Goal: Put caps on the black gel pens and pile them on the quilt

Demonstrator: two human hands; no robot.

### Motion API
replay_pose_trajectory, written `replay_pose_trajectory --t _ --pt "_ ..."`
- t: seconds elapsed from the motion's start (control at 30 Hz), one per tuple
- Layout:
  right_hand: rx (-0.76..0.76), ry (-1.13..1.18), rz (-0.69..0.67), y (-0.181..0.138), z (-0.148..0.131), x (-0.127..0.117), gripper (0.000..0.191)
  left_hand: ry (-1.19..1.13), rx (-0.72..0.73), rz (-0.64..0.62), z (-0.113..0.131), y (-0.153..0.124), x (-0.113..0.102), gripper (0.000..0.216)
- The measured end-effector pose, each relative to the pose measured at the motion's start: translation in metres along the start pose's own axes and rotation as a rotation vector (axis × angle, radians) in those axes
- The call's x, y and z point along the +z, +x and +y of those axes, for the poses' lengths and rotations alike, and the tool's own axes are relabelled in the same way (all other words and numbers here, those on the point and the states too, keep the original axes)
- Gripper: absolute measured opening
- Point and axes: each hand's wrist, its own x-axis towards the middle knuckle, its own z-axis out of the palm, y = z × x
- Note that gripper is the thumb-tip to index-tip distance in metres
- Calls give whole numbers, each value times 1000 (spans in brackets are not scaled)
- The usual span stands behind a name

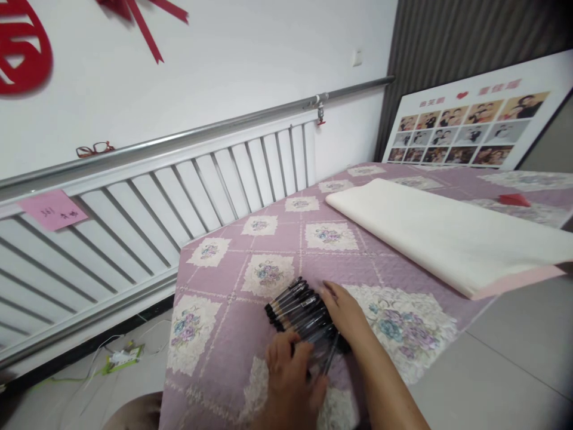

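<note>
On tablecloth (237, 331), blurred L hand (289, 376) & R hand (345, 312) part-hide pens (295, 307); can't tell if either's clamped.

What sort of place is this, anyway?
Probably a room in someone's home, though I can't be certain: there's a white radiator, a flowered tablecloth and a large photo board with a red heart, perhaps from a wedding.

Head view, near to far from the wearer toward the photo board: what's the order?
Left hand → black-capped pens → cream-white sheet → small red item → photo board. Right hand left out: overlaps the pens.
</note>
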Motion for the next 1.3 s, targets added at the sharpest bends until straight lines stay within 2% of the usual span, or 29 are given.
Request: replay_pose_trajectory --t 0.07,0.13,0.33,0.57,0.7,0.87,1.3 --pt "10 26 31 -1 1 -5 47 41 83 -80 3 -13 3 36" --pt "15 48 54 -1 2 -8 47 92 118 -107 4 -20 7 32" --pt "34 83 69 -2 6 -15 45 219 163 -87 5 -18 12 21" --pt "30 74 64 -4 7 -19 40 230 176 -66 2 -13 8 21" --pt "25 67 57 -6 12 -20 42 224 209 18 -3 -10 4 24" --pt "23 42 52 -8 18 -23 45 212 185 75 -10 -5 4 24" --pt "-17 8 10 -24 21 -20 45 151 113 22 -8 0 0 27"
